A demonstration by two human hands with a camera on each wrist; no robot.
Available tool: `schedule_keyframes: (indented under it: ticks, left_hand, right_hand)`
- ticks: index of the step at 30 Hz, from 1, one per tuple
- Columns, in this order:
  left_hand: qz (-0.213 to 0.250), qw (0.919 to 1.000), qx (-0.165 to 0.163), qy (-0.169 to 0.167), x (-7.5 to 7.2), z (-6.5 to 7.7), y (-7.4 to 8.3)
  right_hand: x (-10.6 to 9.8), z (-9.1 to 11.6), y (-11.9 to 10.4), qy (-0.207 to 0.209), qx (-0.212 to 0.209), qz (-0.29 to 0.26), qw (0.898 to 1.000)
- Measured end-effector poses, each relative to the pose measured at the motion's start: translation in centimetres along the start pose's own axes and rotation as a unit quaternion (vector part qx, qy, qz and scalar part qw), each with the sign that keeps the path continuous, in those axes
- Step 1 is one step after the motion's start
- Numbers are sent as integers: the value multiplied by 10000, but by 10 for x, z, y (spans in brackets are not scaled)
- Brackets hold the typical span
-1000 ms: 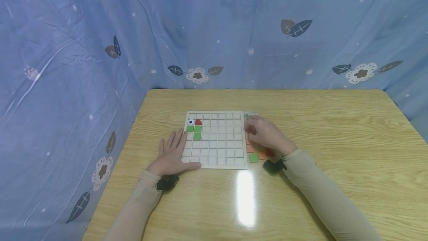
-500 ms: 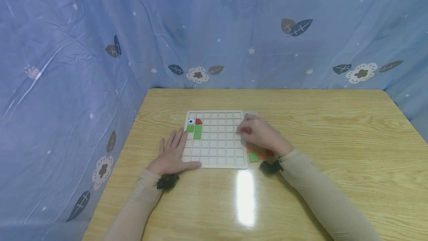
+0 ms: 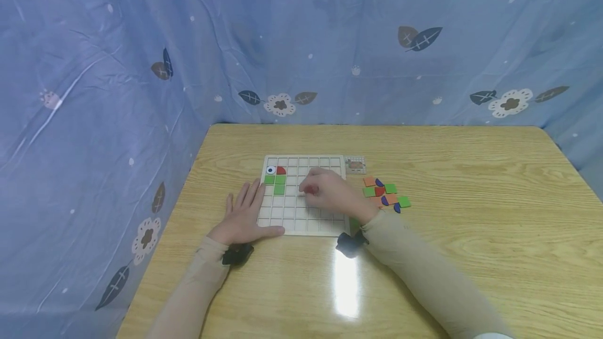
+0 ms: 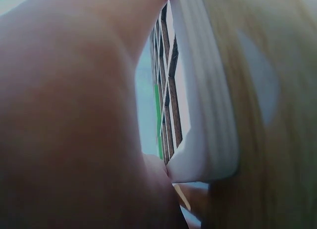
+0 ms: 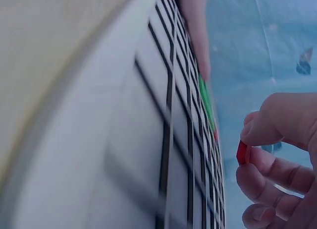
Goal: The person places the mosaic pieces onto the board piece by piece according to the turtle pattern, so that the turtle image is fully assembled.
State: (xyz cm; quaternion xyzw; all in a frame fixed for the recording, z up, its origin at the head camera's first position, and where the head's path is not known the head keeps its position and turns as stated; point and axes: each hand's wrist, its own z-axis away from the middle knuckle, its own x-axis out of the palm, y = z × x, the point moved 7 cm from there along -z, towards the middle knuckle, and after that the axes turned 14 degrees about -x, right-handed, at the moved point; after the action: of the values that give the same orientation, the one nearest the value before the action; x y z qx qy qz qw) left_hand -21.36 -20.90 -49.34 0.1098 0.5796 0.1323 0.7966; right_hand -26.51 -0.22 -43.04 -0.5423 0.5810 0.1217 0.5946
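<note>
A white grid board [image 3: 300, 224] lies flat on the table. In its upper left cells sit a round eye tile [image 3: 270, 170], a red quarter-round tile [image 3: 281, 170] and several green square tiles [image 3: 279, 189]. My left hand [image 3: 241, 218] rests with spread fingers along the board's left edge, thumb at the lower edge. Over the middle of the board, my right hand [image 3: 333, 192] pinches a small red tile [image 5: 242, 152] between thumb and finger. The right wrist view shows that tile raised above the grid, seen nearly edge-on.
Right of the board lie several loose tiles: orange squares [image 3: 369, 181], green squares [image 3: 390, 188], blue half-rounds [image 3: 398, 207] and a red tile [image 3: 379, 191]. A small picture card [image 3: 355, 165] lies beside the board's upper right corner. A blue curtain [image 3: 358, 41] hangs behind the table.
My right hand has moved left from the loose tiles to over the board's middle, carrying the red tile. The loose tiles and card are now uncovered. My left hand stays put.
</note>
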Motion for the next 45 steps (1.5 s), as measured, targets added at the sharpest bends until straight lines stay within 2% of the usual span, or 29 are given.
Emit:
schedule_keyframes:
  ticks: [6,19,27,35,45]
  left_hand:
    - [12,10000,50,-16,0,-1,1]
    - [-88,9999,68,-68,2,-1,-2]
    - [-26,9998,133,-150,-4,4,4]
    - [-14,9998,182,-109,-2,3,3]
    - [-64,9999,76,-126,-4,5,4]
  right_hand:
    - [11,-20,-18,-37,-284,74,9996]
    - [39,-49,-35,-72,-352,-72,9993]
    - [50,-53,-37,-68,-389,233,9989]
    - [50,-53,-37,-55,-332,422,9985]
    - [51,-50,-33,-44,-318,489,9983]
